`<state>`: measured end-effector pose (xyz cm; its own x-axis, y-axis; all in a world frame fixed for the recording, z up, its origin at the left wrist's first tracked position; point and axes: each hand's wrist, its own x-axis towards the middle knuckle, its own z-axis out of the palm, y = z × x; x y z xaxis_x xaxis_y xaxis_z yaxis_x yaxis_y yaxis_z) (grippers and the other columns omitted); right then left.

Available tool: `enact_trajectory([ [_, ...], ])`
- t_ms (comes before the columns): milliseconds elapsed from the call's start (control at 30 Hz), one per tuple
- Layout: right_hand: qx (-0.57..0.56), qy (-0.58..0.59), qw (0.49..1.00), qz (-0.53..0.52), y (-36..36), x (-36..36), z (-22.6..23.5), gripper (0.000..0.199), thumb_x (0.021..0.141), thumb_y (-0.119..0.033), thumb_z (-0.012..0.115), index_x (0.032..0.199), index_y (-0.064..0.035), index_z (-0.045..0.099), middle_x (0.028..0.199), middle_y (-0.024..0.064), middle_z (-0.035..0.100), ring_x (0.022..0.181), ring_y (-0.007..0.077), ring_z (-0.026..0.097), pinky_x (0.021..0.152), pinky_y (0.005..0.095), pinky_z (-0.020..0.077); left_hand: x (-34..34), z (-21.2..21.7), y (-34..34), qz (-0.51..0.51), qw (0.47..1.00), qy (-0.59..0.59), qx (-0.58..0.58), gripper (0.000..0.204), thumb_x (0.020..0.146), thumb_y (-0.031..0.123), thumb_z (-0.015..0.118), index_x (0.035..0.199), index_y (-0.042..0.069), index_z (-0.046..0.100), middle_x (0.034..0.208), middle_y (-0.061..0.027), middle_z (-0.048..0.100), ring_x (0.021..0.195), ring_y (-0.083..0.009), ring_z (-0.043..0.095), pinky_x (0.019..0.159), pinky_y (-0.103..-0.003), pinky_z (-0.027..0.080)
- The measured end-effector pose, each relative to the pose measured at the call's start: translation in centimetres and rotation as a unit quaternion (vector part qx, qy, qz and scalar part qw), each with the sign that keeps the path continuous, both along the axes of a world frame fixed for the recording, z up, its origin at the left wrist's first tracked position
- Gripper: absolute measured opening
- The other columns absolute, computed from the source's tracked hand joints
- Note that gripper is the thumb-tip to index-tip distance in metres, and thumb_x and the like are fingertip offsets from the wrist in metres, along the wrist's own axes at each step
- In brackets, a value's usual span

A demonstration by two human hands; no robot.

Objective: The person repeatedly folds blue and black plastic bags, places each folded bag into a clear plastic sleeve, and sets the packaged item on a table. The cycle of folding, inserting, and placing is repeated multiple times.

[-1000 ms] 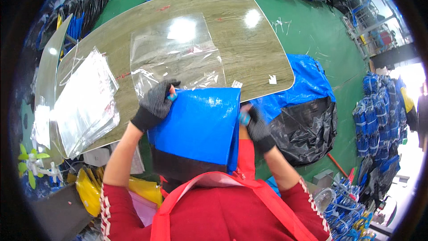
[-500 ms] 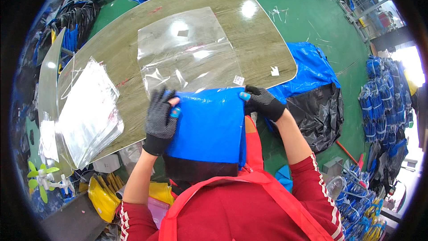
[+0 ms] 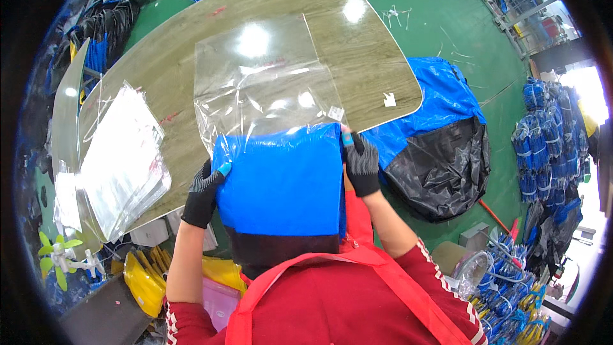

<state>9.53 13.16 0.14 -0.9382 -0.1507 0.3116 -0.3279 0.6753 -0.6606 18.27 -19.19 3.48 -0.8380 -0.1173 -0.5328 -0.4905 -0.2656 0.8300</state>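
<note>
A folded blue bag with a black lower band (image 3: pixel 278 179) lies in front of me at the table's near edge. My left hand (image 3: pixel 207 188), in a black dotted glove, grips its left side, the thumb lying on top. At its far right corner, my gloved right hand (image 3: pixel 361 163) pinches the edge. A clear plastic bag (image 3: pixel 262 83) lies flat on the wood-patterned table (image 3: pixel 373 57). The plastic's near end is wrinkled and overlaps the far edge of the blue bag. A small white label (image 3: pixel 336 113) sits at the plastic's near right corner.
Clear plastic bags (image 3: pixel 121 163) are stacked on the table's left. A white scrap (image 3: pixel 389 99) lies near its right edge. Right of the table, a larger blue and black bag (image 3: pixel 440 147) rests on the green floor. Blue bundles (image 3: pixel 552 140) stand farther right. A small green fan (image 3: pixel 59 250) is at lower left.
The blue bag has shifted slightly left, and the clear plastic now overlaps its far edge. My left hand has slid down its left side; my right hand has moved left and nearer me.
</note>
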Motion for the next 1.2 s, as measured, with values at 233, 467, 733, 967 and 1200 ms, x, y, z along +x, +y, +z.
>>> enact_trajectory([
  [233,-0.026,0.040,0.999,0.013,0.4,1.4,0.4,0.034,0.098,-0.032,0.050,0.117,-0.0092,0.065,0.103,0.0256,0.065,0.091,0.0387,0.066,0.076,0.0429,0.0508,0.9,-0.5,-0.6,-0.032,0.997,0.001,-0.072,0.056,0.090,0.031,0.066,0.134,-0.001,0.052,0.120,-0.0129,0.062,0.102,-0.0190,0.060,0.090,-0.032,0.048],
  [467,-0.070,-0.114,0.991,0.013,1.4,2.9,0.5,0.027,0.091,-0.016,0.057,0.114,-0.0073,0.066,0.087,0.0216,0.064,0.077,0.0389,0.061,0.069,0.0472,0.0448,0.0,-1.0,-1.9,-0.103,0.987,0.049,-0.117,0.053,0.092,0.037,0.063,0.130,0.000,0.056,0.114,-0.0090,0.065,0.100,-0.0164,0.059,0.090,-0.030,0.047],
  [733,-0.348,-0.414,0.841,0.025,3.8,3.7,-0.7,0.041,0.092,-0.034,0.061,0.122,-0.0063,0.062,0.101,0.0184,0.070,0.080,0.0277,0.070,0.071,0.0365,0.0542,-1.7,0.0,-0.3,-0.073,0.990,0.055,-0.103,0.057,0.087,0.035,0.071,0.130,0.001,0.053,0.113,-0.0094,0.063,0.101,-0.0180,0.059,0.091,-0.034,0.048],
  [967,-0.304,-0.475,0.808,0.169,1.5,6.7,2.0,0.087,0.078,-0.033,0.080,0.144,-0.0011,0.032,0.140,0.0160,0.045,0.129,0.0245,0.044,0.109,0.0402,0.0355,2.0,0.4,2.3,-0.078,0.992,-0.072,-0.075,0.064,0.081,0.033,0.076,0.131,0.002,0.051,0.119,-0.0108,0.062,0.104,-0.0205,0.060,0.091,-0.035,0.049],
  [1200,-0.283,-0.439,0.844,0.119,5.0,10.7,0.2,0.061,0.098,-0.045,0.052,0.132,0.0050,0.050,0.118,0.0180,0.064,0.113,0.0230,0.058,0.099,0.0349,0.0440,11.5,-2.7,6.2,-0.063,0.985,-0.037,-0.159,0.068,0.080,0.042,0.076,0.129,0.001,0.053,0.119,-0.0128,0.063,0.108,-0.0219,0.059,0.093,-0.037,0.049],
])
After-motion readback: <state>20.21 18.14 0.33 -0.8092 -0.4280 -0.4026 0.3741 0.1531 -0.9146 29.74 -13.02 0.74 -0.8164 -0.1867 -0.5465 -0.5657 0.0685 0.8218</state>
